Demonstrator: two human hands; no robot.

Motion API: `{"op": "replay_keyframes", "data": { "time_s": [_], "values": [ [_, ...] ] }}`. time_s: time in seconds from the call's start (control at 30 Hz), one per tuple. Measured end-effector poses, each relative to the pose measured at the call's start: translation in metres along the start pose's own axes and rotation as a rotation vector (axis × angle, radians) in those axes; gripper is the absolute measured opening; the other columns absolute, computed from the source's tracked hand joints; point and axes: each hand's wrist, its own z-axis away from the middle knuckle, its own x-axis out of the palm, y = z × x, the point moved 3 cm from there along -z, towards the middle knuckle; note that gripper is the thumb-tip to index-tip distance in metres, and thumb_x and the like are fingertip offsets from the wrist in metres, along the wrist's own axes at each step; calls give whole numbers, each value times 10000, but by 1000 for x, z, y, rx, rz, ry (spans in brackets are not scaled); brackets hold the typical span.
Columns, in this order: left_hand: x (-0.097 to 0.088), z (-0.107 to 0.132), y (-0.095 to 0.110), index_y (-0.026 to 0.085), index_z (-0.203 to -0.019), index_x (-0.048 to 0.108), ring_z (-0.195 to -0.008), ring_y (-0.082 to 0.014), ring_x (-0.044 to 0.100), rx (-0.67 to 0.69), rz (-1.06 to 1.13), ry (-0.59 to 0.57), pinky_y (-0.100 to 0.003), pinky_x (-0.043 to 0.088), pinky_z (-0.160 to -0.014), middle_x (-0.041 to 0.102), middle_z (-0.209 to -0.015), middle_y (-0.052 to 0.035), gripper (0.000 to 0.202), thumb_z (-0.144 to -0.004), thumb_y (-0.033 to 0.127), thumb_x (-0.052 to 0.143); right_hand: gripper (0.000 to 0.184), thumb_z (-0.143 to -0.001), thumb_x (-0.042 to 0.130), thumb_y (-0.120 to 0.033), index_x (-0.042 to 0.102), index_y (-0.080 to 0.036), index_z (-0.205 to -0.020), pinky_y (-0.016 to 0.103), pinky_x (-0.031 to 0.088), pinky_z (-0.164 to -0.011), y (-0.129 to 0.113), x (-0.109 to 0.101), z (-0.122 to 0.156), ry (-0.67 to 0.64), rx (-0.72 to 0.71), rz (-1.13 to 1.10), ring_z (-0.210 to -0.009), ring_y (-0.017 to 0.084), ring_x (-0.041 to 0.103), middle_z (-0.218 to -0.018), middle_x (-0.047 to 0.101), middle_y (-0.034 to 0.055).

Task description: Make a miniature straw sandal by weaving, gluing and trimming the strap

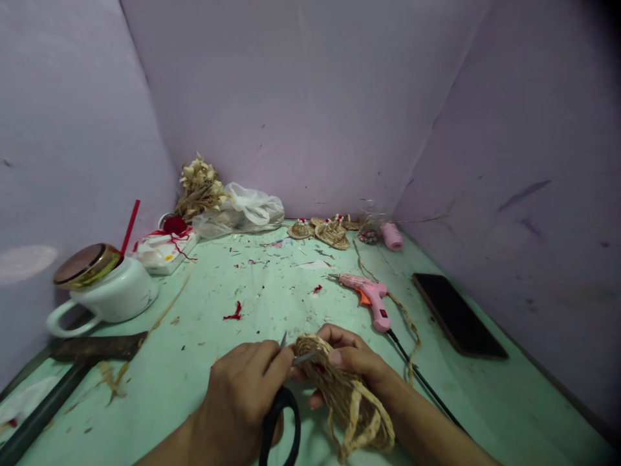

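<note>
Close to the front of the table, my left hand (245,388) is closed round a pair of scissors (297,424) with black handles. The blades point away from me, and one reaches across the rim of a woven straw piece (356,404). My right hand (354,359) grips that piece at its far right edge, thumb on top and fingers curled behind. The piece looks like a small slipper of braided straw, with loose pale strips looping at its near end. A little red shows inside it, too small to name.
A pink glue gun (366,294) with a black cord lies beyond my right hand, left of a phone (458,314). On the left are a hammer (97,349) and a white mug (116,294). Small straw slippers (332,233), pink thread (391,236) and a plastic bag (247,210) sit along the back.
</note>
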Motion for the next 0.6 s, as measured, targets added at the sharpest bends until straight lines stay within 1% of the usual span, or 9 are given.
{"op": "replay_keyframes", "data": {
  "time_s": [0.13, 0.27, 0.33, 0.43, 0.5, 0.6],
  "values": [
    [0, 1, -1, 128, -979, 518, -612, -191, 536, 14, 0, -39, -298, 433, -531, 575, -717, -68, 340, -661, 99, 399, 231, -622, 690, -218, 562, -144, -799, 331, 526, -558, 1, -1, 0, -33, -1, -14, -715, 218, 654, -789, 663, 65],
    [0, 1, 0, 141, -948, 517, -583, -185, 509, 17, 10, -64, -291, 408, -515, 565, -705, -58, 334, -642, 97, 392, 255, -593, 722, -221, 575, -147, -787, 335, 519, -577, 0, -2, 0, -14, -5, 23, -723, 213, 641, -780, 655, 55],
    [0, 0, 0, 158, -901, 520, -541, -170, 479, -10, 27, -79, -273, 373, -490, 542, -663, -39, 297, -645, 96, 382, 263, -589, 736, -217, 590, -155, -799, 325, 513, -596, -2, -2, 1, 17, -10, 74, -734, 199, 631, -818, 648, 46],
    [1, 0, -1, 183, -802, 515, -491, -151, 441, -74, 66, -142, -258, 325, -467, 498, -606, -9, 205, -661, 109, 386, 270, -595, 746, -228, 613, -160, -820, 303, 502, -629, -5, -3, 4, 45, -22, 151, -703, 155, 605, -841, 634, 31],
    [1, 0, -1, 192, -740, 502, -471, -143, 432, -102, 88, -174, -255, 313, -460, 488, -589, 2, 154, -664, 111, 395, 272, -595, 751, -230, 623, -157, -823, 289, 493, -645, -7, -2, 5, 53, -29, 184, -690, 134, 587, -832, 629, 23],
    [-1, -1, -1, 196, -696, 501, -459, -134, 440, -161, 138, -218, -245, 313, -449, 502, -578, 8, 146, -651, 94, 407, 296, -568, 774, -221, 626, -160, -818, 254, 473, -626, -8, -2, 6, 79, -33, 210, -665, 116, 574, -798, 637, 13]
  ]
}}
